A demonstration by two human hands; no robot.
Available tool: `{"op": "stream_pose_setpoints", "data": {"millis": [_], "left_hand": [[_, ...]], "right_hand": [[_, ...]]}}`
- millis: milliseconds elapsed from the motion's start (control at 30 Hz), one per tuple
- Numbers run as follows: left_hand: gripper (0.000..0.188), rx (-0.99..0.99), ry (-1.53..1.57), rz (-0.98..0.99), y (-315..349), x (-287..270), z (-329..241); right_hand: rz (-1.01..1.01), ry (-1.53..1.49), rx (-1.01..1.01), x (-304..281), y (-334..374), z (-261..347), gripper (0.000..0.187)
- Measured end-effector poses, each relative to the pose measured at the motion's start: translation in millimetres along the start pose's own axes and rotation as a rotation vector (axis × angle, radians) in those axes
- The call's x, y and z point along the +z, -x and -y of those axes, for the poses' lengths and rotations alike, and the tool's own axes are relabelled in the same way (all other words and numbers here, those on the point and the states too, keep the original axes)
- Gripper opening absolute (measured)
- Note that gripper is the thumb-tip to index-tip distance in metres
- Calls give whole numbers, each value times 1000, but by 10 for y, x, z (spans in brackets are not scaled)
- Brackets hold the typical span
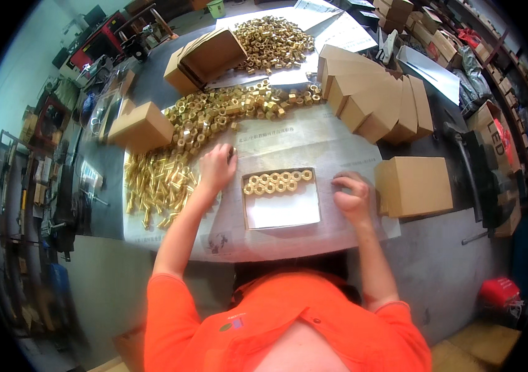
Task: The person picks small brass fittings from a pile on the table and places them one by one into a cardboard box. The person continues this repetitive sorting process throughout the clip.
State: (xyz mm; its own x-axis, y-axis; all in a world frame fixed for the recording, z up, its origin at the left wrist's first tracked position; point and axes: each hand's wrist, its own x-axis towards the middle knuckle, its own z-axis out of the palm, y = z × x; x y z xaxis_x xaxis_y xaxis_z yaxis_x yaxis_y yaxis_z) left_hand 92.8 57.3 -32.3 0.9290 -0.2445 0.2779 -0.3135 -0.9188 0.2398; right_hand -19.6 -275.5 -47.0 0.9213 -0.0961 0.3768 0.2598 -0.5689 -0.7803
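Your shallow box (282, 212) sits on the printed sheet (313, 146) over the desk (109, 204), between your two hands: at four o'clock from your left hand (217, 166) and at nine o'clock from your right hand (352, 193), which is slightly the nearer. Its long axis runs roughly nine to three, as do the two rows of brass nuts (277, 182) along its twelve o'clock side; the white bottom shows toward six. The loose nut pile (199, 121) begins near your left hand, at eleven, and the slender brass pieces (155, 183) lie at its eight.

Your left hand's fingers are bent beside a dark spot, and I cannot tell whether they pinch anything. Your right hand is half curled just beside the box, its palm hidden, so I cannot tell whether it holds something.

As for writing, the sheet carries lines of characters and a small dark picture, your orange shirt (289, 304) has a small mark (234, 324) on the left chest, and a carton (490, 133) at two o'clock bears large dark letters
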Motion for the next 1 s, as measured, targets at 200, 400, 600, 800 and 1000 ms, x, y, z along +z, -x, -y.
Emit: {"op": "stream_pose_setpoints", "data": {"millis": [200, 400, 600, 800, 1000], "left_hand": [[15, 76, 71, 6, -26, -25, 105], [13, -39, 328, -7, -10, -322, -36], [10, 235, 516, 103, 257, -548, -1077], [12, 394, 244, 112, 391, -164, -1480], [14, 378, 120, 114, 336, -97, -1488]], "right_hand": [[-13, -5, 5, 4, 0, 5, 21], [-22, -17, -13, 14, -13, 24, 20], [-13, 10, 8, 8, -3, -10, 21], [1, -73, 52, -13, 0, 24, 23], [0, -21, 30, 11, 4, -11, 23]]}}
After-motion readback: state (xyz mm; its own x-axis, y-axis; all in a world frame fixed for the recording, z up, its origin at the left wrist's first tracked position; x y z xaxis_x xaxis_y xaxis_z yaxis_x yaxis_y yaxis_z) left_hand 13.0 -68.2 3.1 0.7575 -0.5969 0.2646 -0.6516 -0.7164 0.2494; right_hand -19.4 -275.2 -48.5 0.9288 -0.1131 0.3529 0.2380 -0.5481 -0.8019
